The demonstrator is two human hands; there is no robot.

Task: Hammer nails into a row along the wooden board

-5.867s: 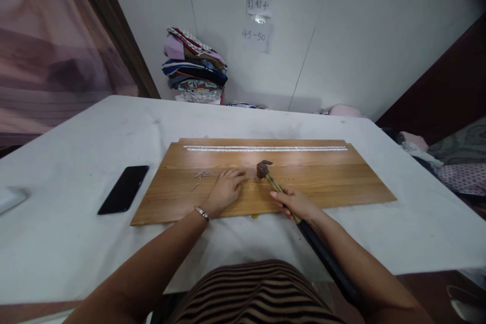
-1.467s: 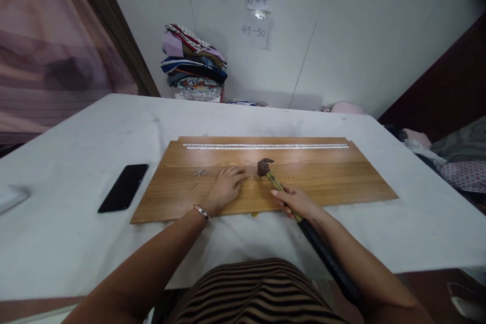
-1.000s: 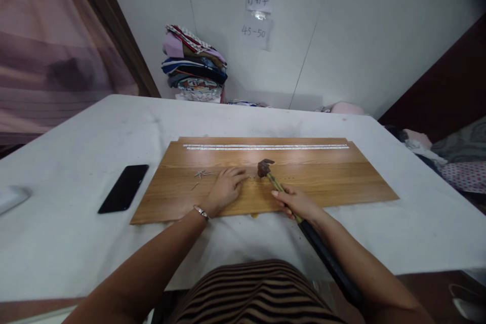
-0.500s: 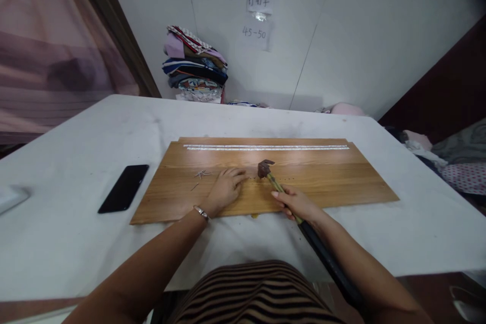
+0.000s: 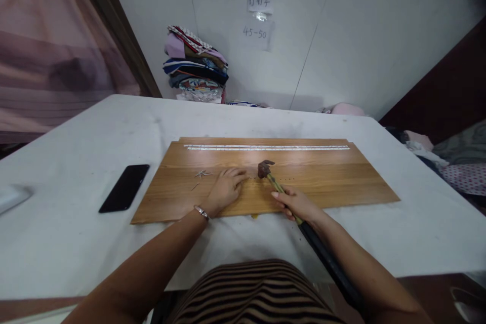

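Note:
A wooden board (image 5: pixel 322 190) lies in front of me. My left hand (image 5: pixel 227 186) rests palm down on it, fingers stretched out to the right; nothing shows in them, though the thumb side is partly hidden. My right hand (image 5: pixel 298 204) is wrapped round the yellowish part of a claw hammer (image 5: pixel 279 186). Its rusty head (image 5: pixel 265 168) is over the board, just right of my left fingertips, and its black grip runs back under my forearm. Small dark dots (image 5: pixel 289 178) form a row across the board near the head. Several loose nails (image 5: pixel 203 173) lie left of my left hand.
Two white marked strips (image 5: pixel 266 147) run along the board's far side. A black phone (image 5: pixel 124 188) lies on the white table (image 5: pixel 72 172) at left. Folded cloths (image 5: pixel 195 63) are stacked against the wall, below and left of paper notes (image 5: pixel 256 33). A white object (image 5: pixel 13 197) sits at the far left.

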